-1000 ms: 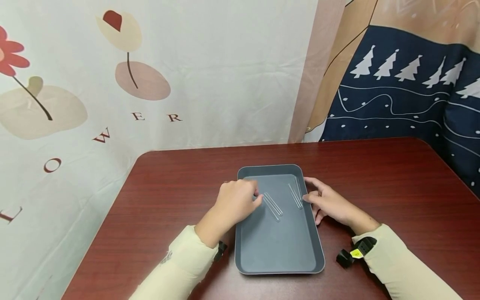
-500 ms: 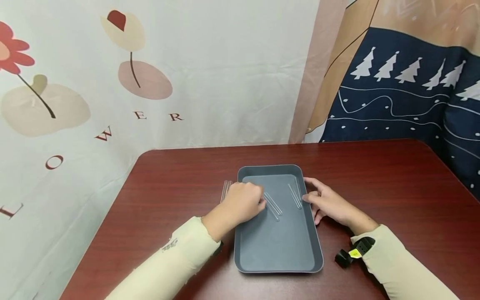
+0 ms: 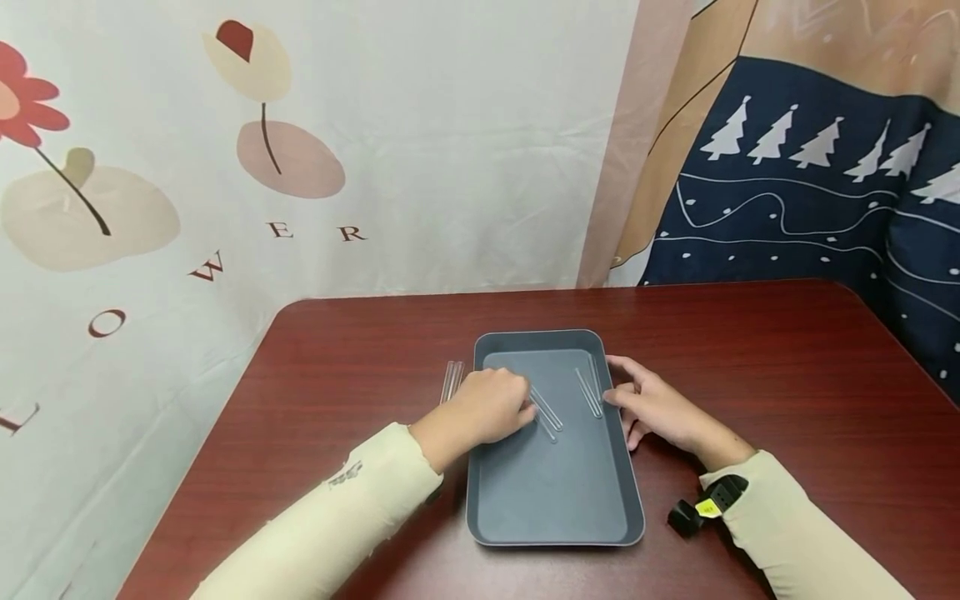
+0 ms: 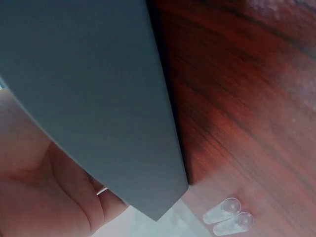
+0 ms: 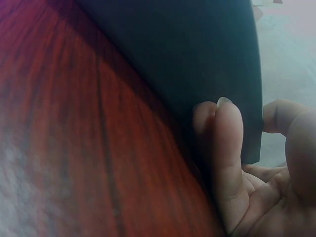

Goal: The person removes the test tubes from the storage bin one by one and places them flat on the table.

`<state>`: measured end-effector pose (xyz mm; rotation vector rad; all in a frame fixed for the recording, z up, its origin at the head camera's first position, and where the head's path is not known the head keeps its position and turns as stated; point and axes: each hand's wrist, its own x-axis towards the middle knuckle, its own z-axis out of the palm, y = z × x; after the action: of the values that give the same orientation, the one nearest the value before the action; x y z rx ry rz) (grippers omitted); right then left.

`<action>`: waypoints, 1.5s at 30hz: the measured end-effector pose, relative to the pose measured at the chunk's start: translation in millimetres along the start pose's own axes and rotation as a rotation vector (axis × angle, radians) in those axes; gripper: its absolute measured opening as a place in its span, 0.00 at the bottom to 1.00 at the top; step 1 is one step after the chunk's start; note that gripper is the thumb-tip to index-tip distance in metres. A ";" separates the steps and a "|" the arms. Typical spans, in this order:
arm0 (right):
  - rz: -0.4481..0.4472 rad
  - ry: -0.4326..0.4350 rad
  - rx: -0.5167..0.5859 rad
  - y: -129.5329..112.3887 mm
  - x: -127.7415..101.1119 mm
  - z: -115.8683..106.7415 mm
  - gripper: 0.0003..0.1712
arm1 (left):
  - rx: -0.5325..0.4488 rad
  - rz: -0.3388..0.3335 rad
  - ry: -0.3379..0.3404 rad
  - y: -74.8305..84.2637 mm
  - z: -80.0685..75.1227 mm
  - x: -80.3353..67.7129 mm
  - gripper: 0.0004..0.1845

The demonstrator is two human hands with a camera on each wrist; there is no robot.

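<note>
A grey tray (image 3: 555,500) lies on the dark red table (image 3: 337,358). Two pairs of clear glass tubes lie in it, one pair (image 3: 550,412) left of middle, another (image 3: 590,390) near the right wall. My left hand (image 3: 525,408) reaches in over the left rim, its curled fingertips pinching the upper end of the left pair. Two more tubes (image 3: 451,380) lie on the table just left of the tray; the left wrist view shows their round ends (image 4: 228,217). My right hand (image 3: 622,392) holds the tray's right rim, fingers (image 5: 227,148) against the outer wall (image 5: 197,49).
A printed curtain (image 3: 225,167) hangs behind the table and a blue tree-patterned cloth (image 3: 810,192) at the right. A black wrist strap with a yellow tag (image 3: 705,507) sits on my right sleeve. Bare wood lies on both sides of the tray.
My left hand slid right and towards me, onto the left pair in the tray, uncovering the two tubes on the table. The right hand stayed on the rim.
</note>
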<state>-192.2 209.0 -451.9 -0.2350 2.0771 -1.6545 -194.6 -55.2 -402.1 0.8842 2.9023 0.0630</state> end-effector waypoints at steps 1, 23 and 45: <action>0.000 0.001 -0.001 -0.1 -0.1 0.0 0.38 | -0.002 0.001 -0.005 0.0 0.4 0.5 0.25; 0.003 0.004 -0.017 -1.5 0.3 1.4 0.38 | 0.015 -0.055 -0.074 3.3 7.3 5.4 0.30; 0.007 0.004 -0.013 -1.2 0.3 1.8 0.38 | 0.003 -0.055 -0.077 0.7 9.9 6.1 0.28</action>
<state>-191.8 206.9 -451.1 -0.2288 2.0900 -1.6387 -198.1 -51.2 -412.4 0.7892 2.8537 0.0193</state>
